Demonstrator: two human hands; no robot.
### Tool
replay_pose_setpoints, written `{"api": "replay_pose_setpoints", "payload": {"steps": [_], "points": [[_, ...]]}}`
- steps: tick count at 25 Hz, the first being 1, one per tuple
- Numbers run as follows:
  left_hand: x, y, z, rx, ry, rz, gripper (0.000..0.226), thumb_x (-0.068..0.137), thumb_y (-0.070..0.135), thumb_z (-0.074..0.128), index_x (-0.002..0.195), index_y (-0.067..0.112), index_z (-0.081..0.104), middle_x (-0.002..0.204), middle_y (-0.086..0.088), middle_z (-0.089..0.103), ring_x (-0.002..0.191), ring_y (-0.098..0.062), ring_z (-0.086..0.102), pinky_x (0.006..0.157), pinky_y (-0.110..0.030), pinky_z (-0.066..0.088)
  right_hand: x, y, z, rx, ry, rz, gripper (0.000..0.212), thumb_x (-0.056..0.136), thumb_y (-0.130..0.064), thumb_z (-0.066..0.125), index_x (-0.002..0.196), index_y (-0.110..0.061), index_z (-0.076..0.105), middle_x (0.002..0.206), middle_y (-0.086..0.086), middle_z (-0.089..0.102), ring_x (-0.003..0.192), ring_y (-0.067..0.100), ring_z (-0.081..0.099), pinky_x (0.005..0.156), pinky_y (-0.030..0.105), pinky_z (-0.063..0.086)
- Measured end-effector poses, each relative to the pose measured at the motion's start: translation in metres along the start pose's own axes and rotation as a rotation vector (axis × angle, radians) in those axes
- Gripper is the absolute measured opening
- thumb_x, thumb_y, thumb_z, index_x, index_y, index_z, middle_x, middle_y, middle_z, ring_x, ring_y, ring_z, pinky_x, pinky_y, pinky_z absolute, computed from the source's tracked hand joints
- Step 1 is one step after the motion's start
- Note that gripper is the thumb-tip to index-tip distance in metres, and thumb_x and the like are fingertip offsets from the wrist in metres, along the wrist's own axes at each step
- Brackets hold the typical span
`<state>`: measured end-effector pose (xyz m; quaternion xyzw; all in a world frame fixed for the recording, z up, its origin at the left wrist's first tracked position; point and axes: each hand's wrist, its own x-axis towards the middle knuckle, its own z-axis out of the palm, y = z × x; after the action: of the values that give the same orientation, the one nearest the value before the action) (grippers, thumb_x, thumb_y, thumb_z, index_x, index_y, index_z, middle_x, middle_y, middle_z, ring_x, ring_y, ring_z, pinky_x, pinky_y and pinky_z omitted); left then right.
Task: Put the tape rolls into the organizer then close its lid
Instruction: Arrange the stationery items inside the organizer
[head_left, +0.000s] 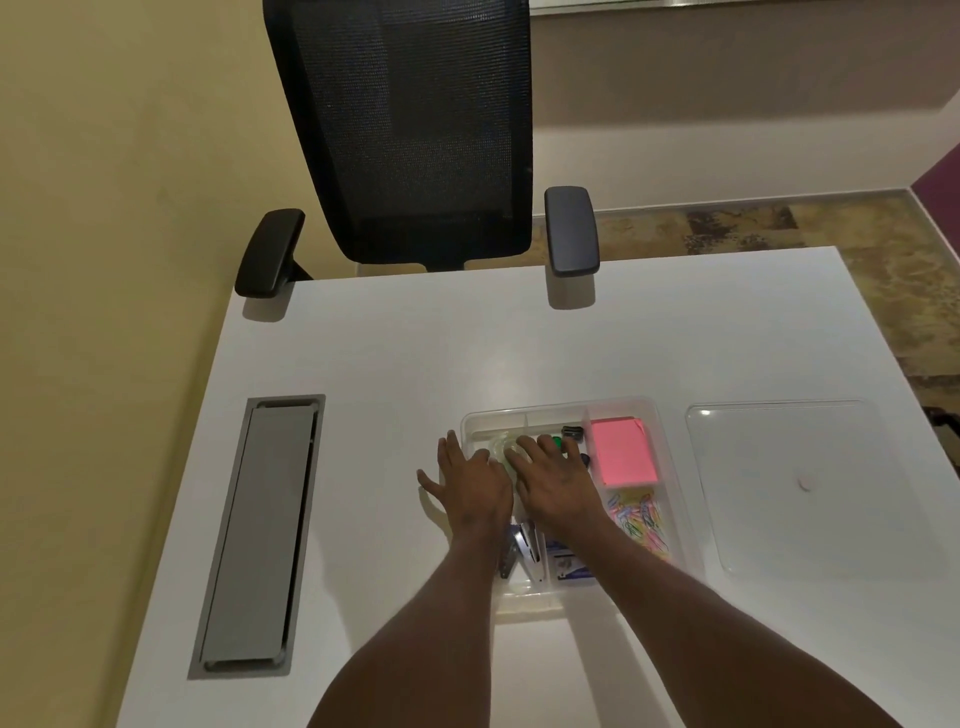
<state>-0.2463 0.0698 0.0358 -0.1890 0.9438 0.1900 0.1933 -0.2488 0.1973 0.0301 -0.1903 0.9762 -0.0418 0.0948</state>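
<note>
On the white table (395, 364), the left hand (470, 480) lies flat with fingers spread at the left edge of the clear organizer (657, 431), gripping nothing; just right of it the right hand (556, 480) rests palm down inside the far left compartment, over a clear tape roll (501, 446) and something green; whether it grips the roll I cannot tell; the lid (789, 483) lies apart at the right; judging by this, loading is nearly done, and next comes fetching the lid
</note>
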Motion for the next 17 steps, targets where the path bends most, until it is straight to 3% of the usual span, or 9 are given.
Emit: {"api": "replay_pose_setpoints", "payload": {"steps": [6, 11, 17], "points": [[0.001, -0.003, -0.009, -0.046, -0.045, 0.041, 0.041, 0.112, 0.033, 0.036, 0.141, 0.033, 0.063, 0.177, -0.002, 0.015, 0.167, -0.019, 0.006, 0.132, -0.065, 0.003, 0.004, 0.004, -0.007, -0.036, -0.045, -0.032, 0.044, 0.102, -0.037, 0.04, 0.142, -0.021, 0.051, 0.153, 0.004, 0.048, 0.137, 0.029, 0.047, 0.113, 0.051, 0.031], [0.0, -0.017, -0.01, 0.048, -0.007, 0.087, 0.041, 0.108, 0.034, 0.045, 0.147, 0.029, 0.055, 0.178, -0.006, 0.014, 0.168, -0.022, 0.007, 0.132, -0.064, 0.001, 0.011, -0.002, -0.021, -0.056, -0.038, 0.072, 0.031, 0.082, -0.016, 0.069, 0.113, -0.016, 0.068, 0.115, 0.005, 0.069, 0.106, 0.027, 0.062, 0.094, 0.043, 0.043], [-0.003, -0.017, -0.007, 0.06, -0.045, 0.057, 0.039, 0.108, 0.036, 0.05, 0.145, 0.029, 0.057, 0.178, -0.006, 0.016, 0.168, -0.023, 0.007, 0.132, -0.064, 0.001, 0.019, -0.013, -0.023, -0.06, -0.094, 0.068, 0.029, 0.08, -0.006, 0.069, 0.109, -0.011, 0.068, 0.108, 0.008, 0.068, 0.107, 0.03, 0.06, 0.095, 0.043, 0.044]]}}
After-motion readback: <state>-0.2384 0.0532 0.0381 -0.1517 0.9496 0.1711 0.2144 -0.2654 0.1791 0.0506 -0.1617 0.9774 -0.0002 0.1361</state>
